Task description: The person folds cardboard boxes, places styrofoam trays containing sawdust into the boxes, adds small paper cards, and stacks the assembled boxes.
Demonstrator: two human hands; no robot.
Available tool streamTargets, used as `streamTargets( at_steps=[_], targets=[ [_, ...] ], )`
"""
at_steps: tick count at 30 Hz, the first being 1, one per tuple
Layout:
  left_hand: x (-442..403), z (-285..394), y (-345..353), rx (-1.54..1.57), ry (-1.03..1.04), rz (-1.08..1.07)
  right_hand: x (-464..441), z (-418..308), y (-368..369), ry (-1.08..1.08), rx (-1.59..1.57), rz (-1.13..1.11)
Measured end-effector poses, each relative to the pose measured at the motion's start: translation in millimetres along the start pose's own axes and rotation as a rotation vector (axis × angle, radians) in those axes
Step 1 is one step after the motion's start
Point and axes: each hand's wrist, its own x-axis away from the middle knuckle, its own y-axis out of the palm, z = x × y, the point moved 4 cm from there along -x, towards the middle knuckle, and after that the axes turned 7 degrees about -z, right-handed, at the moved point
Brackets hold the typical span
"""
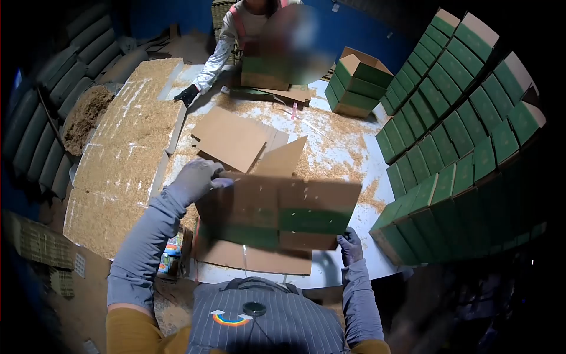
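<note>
A brown and green cardboard box (pixel 312 219), partly unfolded, is held up above the table's near side. Gloved in grey, my left hand (pixel 197 177) grips its upper left edge. My right hand (pixel 351 245), also gloved, has its fingers closed on the lower right corner. Under the box lies flat brown cardboard (pixel 253 261). Beyond it, more loose cardboard sheets (pixel 233 138) rest on the table.
Shavings-covered blocks (pixel 112 177) line the table's left side. Green boxes (pixel 460 112) stand stacked at the right, another open box (pixel 359 82) at the back. Across the table (pixel 377 153), a co-worker (pixel 253 26) reaches a dark-gloved hand toward the blocks.
</note>
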Motion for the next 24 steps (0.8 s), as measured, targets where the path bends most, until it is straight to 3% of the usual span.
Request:
streamTargets(
  at_steps=[2,3,4,6,7,8,9,10,12,13,14,17,20,22,24],
  targets=[
    [19,12,-1,0.023,0.023,-0.031,-3,-32,9,-0.238,0.730,0.199],
    [29,16,12,-0.029,0.144,0.014,0,-52,21,-0.389,0.748,0.375],
    [40,26,19,-0.110,0.128,-0.006,9,-97,55,-0.574,0.902,0.435],
    [57,38,18,0.028,0.077,-0.064,7,-141,108,-0.852,1.127,0.196],
    [61,37,17,0.027,0.069,-0.077,-6,-133,125,-0.801,1.277,0.060],
    [62,33,16,0.240,0.048,-0.188,-15,-120,137,-0.748,1.419,-0.080],
    [62,28,14,0.452,0.026,-0.292,-11,-117,138,-0.821,1.385,-0.032],
    [58,20,8,0.450,0.018,-0.282,-5,-103,129,-0.950,1.445,-0.027],
    [60,1,14,0.756,-0.002,-0.512,20,-88,117,-1.113,1.396,-0.008],
    [64,-19,26,0.721,-0.188,-0.500,27,-82,108,-1.111,1.336,0.000],
    [67,-34,34,0.013,-0.177,-0.378,29,-83,105,-1.104,1.275,0.012],
    [84,-13,40,0.728,-0.284,-0.500,9,-97,111,-1.047,1.200,-0.005],
    [101,37,22,0.642,-0.021,-0.595,-5,-104,121,-1.015,1.186,-0.017],
    [108,61,20,0.512,-0.099,-0.798,-4,-104,122,-1.007,1.176,-0.023],
    [110,50,35,0.518,-0.098,-0.761,5,-104,120,-1.004,1.150,-0.017]
  ],
)
